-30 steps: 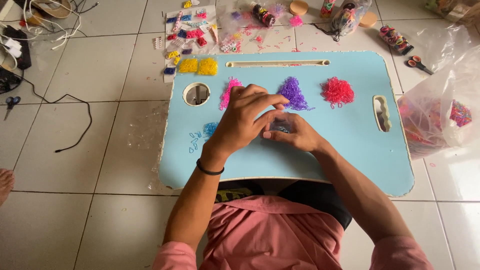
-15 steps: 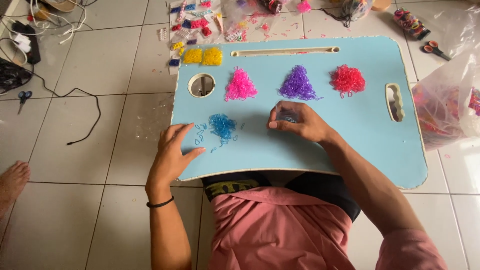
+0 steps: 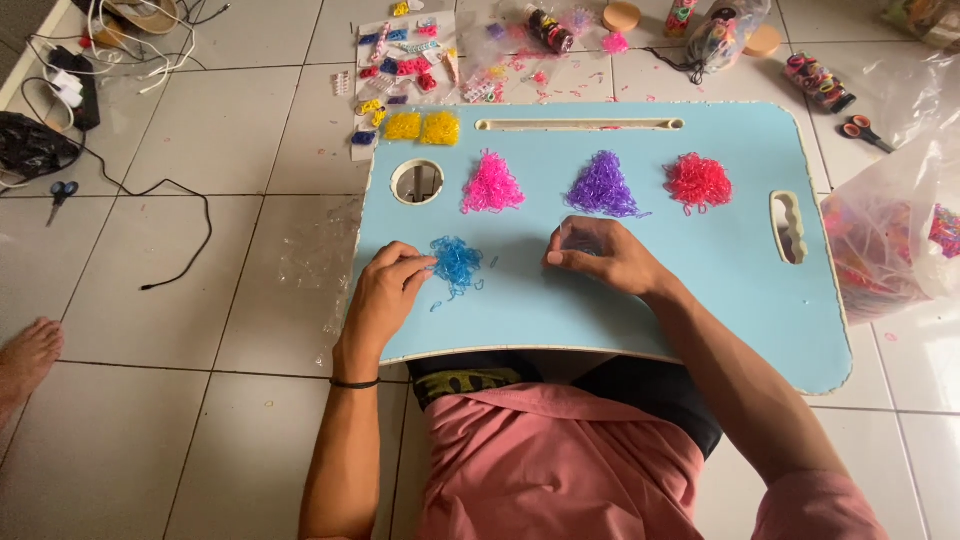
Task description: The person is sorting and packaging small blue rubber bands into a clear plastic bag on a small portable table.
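Note:
A light blue lap table [image 3: 700,290] lies over my legs. On it sit small piles of tiny rubber bands: pink [image 3: 492,185], purple [image 3: 603,186], red [image 3: 698,182] along the far side, and a blue pile [image 3: 457,262] nearer to me. My left hand [image 3: 385,295] rests on the table with its fingertips touching the blue pile's left edge. My right hand [image 3: 600,255] lies curled on the table just below the purple pile; what its fingers cover is hidden.
Beyond the table lie yellow band piles [image 3: 422,127], small packets and jars. A clear plastic bag of bands [image 3: 895,240] sits at right, scissors [image 3: 862,130] near it. Black cables [image 3: 180,240] and another pair of scissors lie left. A bare foot [image 3: 25,360] shows at far left.
My left hand left my right hand, swung out to the table's left edge, then came in to the blue pile. The right hand stayed below the purple pile.

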